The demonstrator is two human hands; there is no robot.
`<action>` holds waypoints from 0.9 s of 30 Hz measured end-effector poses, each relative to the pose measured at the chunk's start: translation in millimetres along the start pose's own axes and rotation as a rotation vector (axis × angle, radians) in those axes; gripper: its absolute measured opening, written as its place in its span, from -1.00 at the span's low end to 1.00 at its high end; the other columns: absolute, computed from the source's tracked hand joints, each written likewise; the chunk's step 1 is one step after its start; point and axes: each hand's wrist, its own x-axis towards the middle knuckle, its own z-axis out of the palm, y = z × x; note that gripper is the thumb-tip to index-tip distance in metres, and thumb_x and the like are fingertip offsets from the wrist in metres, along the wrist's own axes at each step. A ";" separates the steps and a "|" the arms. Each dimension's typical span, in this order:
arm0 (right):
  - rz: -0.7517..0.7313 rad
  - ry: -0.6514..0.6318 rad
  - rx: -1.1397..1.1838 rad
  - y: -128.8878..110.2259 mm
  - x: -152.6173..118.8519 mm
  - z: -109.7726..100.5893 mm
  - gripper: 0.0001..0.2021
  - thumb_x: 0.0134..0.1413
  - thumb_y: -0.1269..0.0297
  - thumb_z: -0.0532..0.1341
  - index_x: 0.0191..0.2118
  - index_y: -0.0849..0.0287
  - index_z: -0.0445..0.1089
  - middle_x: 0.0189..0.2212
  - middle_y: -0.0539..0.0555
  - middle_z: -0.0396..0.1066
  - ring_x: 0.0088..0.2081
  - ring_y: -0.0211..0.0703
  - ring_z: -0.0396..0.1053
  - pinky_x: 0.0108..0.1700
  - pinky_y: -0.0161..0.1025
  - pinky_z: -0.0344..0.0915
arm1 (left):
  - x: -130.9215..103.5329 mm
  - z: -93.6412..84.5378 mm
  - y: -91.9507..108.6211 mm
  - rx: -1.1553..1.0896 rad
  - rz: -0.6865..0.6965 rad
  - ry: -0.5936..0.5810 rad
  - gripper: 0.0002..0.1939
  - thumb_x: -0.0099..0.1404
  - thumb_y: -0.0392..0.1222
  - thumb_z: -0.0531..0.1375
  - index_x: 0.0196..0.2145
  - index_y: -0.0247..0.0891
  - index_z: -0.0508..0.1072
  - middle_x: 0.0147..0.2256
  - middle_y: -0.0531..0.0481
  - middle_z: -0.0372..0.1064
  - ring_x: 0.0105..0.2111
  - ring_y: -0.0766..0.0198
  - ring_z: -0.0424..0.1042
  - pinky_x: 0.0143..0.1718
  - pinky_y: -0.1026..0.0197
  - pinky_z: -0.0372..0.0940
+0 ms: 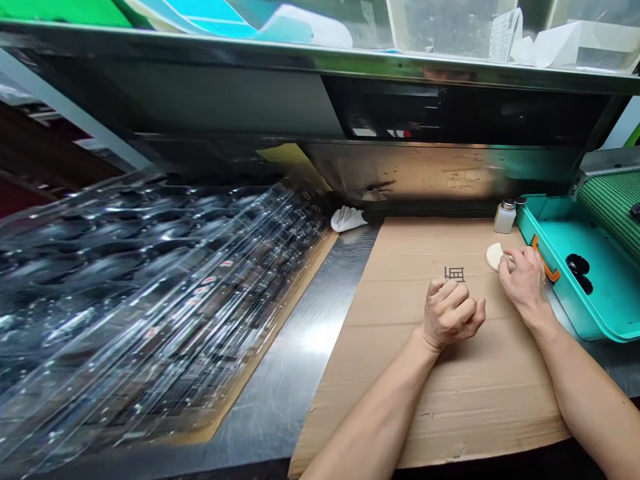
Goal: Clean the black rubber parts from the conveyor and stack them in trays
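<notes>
My left hand (453, 312) is curled into a fist above the brown cardboard sheet (385, 347). Whatever its fingers may hold is hidden. Farther right, my right hand (523, 279) has its thumb and fingers pinched at the right edge of a small round white pad (494, 256), covering part of it. Just beyond the pad stands a small whitish bottle (505, 217) with a metal cap. An orange-handled item (550, 268) sits between my right hand and the teal tray (597, 327), partly hidden.
Inside the tray lie several black round pieces (578, 264). Stacked clear plastic trays (165, 320) fill the left side. A crumpled white item (347, 219) rests on the metal table (300, 347). A metal shelf (320, 61) crosses above; a green mesh belt (613, 200) is at right.
</notes>
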 end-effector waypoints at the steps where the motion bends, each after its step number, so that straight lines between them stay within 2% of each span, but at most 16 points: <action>1: 0.001 -0.012 0.010 -0.7 -0.2 0.6 -0.77 0.25 0.25 0.14 -0.14 0.13 0.53 -0.20 0.20 0.40 -0.12 0.10 0.28 -0.05 -0.03 0.22 | 1.1 -0.4 0.9 -0.010 -0.002 0.008 -0.60 0.20 -0.30 0.24 -0.59 -0.19 0.05 -0.61 0.14 0.06 -0.53 0.30 0.13 -0.33 0.11 0.05; 5: -0.008 -0.046 0.029 -4.2 -1.0 1.2 -0.76 0.28 0.25 0.12 -0.13 0.13 0.54 -0.22 0.19 0.41 -0.12 0.10 0.30 -0.02 -0.03 0.21 | 2.0 0.2 3.6 -0.069 -0.012 0.027 -0.55 0.18 -0.38 0.22 -0.60 -0.19 -0.03 -0.64 0.17 -0.06 -0.57 0.32 0.05 -0.39 0.13 -0.01; 7: -0.010 -0.048 0.046 -6.3 -1.5 0.3 -0.76 0.28 0.25 0.12 -0.13 0.13 0.54 -0.22 0.19 0.41 -0.11 0.10 0.30 0.00 -0.02 0.21 | -0.8 1.8 4.4 -0.148 -0.053 -0.004 -0.55 0.21 -0.39 0.19 -0.61 -0.19 -0.04 -0.66 0.18 -0.08 -0.59 0.33 0.02 -0.42 0.14 -0.02; 9: 0.004 -0.055 0.075 -8.0 -2.6 -0.9 -0.76 0.29 0.24 0.11 -0.12 0.12 0.53 -0.22 0.19 0.40 -0.11 0.10 0.30 0.01 -0.01 0.22 | -5.5 4.4 4.2 -0.263 -0.206 -0.074 -0.54 0.29 -0.36 0.15 -0.62 -0.19 -0.05 -0.68 0.18 -0.09 -0.63 0.36 -0.01 -0.47 0.17 -0.01; 11: 0.018 -0.080 0.102 -9.6 -4.6 -1.1 -0.74 0.30 0.25 0.09 -0.08 0.12 0.52 -0.21 0.20 0.40 -0.09 0.11 0.30 0.02 0.00 0.22 | -10.7 7.9 1.4 -0.342 -0.461 -0.158 -0.55 0.39 -0.28 0.10 -0.63 -0.18 0.03 -0.68 0.18 -0.06 -0.66 0.39 0.00 -0.52 0.22 0.02; 13: 0.007 -0.125 0.085 -12.2 -7.1 1.2 -0.71 0.31 0.23 0.10 -0.01 0.14 0.50 -0.11 0.24 0.41 -0.04 0.13 0.29 0.06 0.03 0.20 | -15.0 11.8 -5.0 -0.335 -0.700 -0.236 -0.68 0.45 -0.18 0.07 -0.51 -0.17 0.27 -0.66 0.19 0.06 -0.66 0.39 0.11 -0.53 0.27 0.08; 14: -0.003 -0.158 0.050 -14.2 -7.9 3.6 -0.69 0.30 0.20 0.13 0.05 0.14 0.48 -0.02 0.26 0.39 0.00 0.16 0.27 0.08 0.06 0.19 | -16.6 13.7 -9.3 -0.304 -0.771 -0.269 -0.79 0.45 -0.15 0.07 -0.35 -0.17 0.39 -0.62 0.17 0.17 -0.63 0.37 0.20 -0.50 0.28 0.14; 15: -0.011 -0.199 0.000 -16.9 -8.2 6.6 -0.65 0.29 0.16 0.16 0.11 0.13 0.45 0.09 0.29 0.34 0.04 0.21 0.24 0.10 0.10 0.18 | -18.0 15.4 -13.9 -0.264 -0.803 -0.300 -0.85 0.44 -0.14 0.08 -0.17 -0.17 0.43 -0.54 0.13 0.31 -0.55 0.33 0.31 -0.43 0.27 0.22; 17: -0.008 -0.304 -0.118 -24.0 -5.6 13.8 -0.59 0.28 0.10 0.20 0.16 0.13 0.42 0.24 0.34 0.21 0.12 0.32 0.19 0.11 0.18 0.16 | -19.9 18.0 -22.0 -0.158 -0.800 -0.367 -0.66 0.40 -0.13 0.11 0.09 -0.18 0.37 -0.25 -0.04 0.50 -0.27 0.18 0.47 -0.20 0.16 0.33; 19: 0.005 -0.425 -0.202 -32.6 1.6 19.7 -0.65 0.33 0.14 0.15 0.10 0.17 0.47 0.23 0.37 0.22 0.12 0.32 0.19 0.10 0.19 0.16 | -21.0 19.1 -26.4 -0.041 -0.778 -0.471 -0.59 0.37 -0.10 0.13 0.15 -0.19 0.37 0.02 -0.19 0.47 0.02 0.00 0.41 0.04 -0.01 0.29; 21: 0.002 -0.526 -0.210 -40.8 11.1 21.7 -0.71 0.36 0.26 0.08 -0.03 0.16 0.53 0.12 0.33 0.33 0.06 0.21 0.24 0.09 0.13 0.17 | -21.0 18.7 -26.8 0.051 -0.783 -0.612 -0.59 0.38 -0.05 0.12 0.13 -0.18 0.41 0.14 -0.22 0.39 0.15 -0.12 0.29 0.16 -0.16 0.19; 22: -0.011 -0.537 -0.184 -44.0 15.1 21.1 -0.71 0.35 0.30 0.07 -0.05 0.14 0.55 0.10 0.29 0.35 0.03 0.16 0.25 0.09 0.09 0.18 | -20.7 18.1 -26.2 0.080 -0.793 -0.672 -0.59 0.39 -0.03 0.10 0.13 -0.17 0.43 0.17 -0.22 0.36 0.18 -0.15 0.26 0.17 -0.20 0.16; 24: -0.039 -0.448 -0.106 -47.5 18.6 18.3 -0.69 0.35 0.33 0.07 0.03 0.08 0.52 0.20 0.23 0.28 0.08 0.12 0.22 0.12 0.03 0.18 | -20.3 16.8 -25.2 0.105 -0.811 -0.741 -0.58 0.40 -0.01 0.07 0.13 -0.16 0.43 0.18 -0.21 0.35 0.19 -0.17 0.24 0.18 -0.23 0.14; 26: -0.055 -0.308 -0.052 -46.2 14.0 16.4 -0.64 0.37 0.31 0.05 0.16 0.03 0.44 0.36 0.16 0.09 0.20 0.12 0.12 0.19 0.03 0.14 | -21.7 16.0 -25.9 0.101 -0.829 -0.748 -0.59 0.42 0.00 0.05 0.12 -0.16 0.43 0.17 -0.20 0.37 0.18 -0.15 0.25 0.18 -0.21 0.14; 27: -0.064 -0.284 -0.042 -43.9 9.1 16.7 -0.63 0.39 0.29 0.04 0.20 0.03 0.40 0.40 0.14 0.02 0.24 0.12 0.08 0.23 0.04 0.11 | -23.7 15.8 -27.0 0.093 -0.833 -0.746 -0.60 0.41 0.01 0.05 0.10 -0.15 0.44 0.15 -0.19 0.39 0.17 -0.15 0.26 0.18 -0.21 0.14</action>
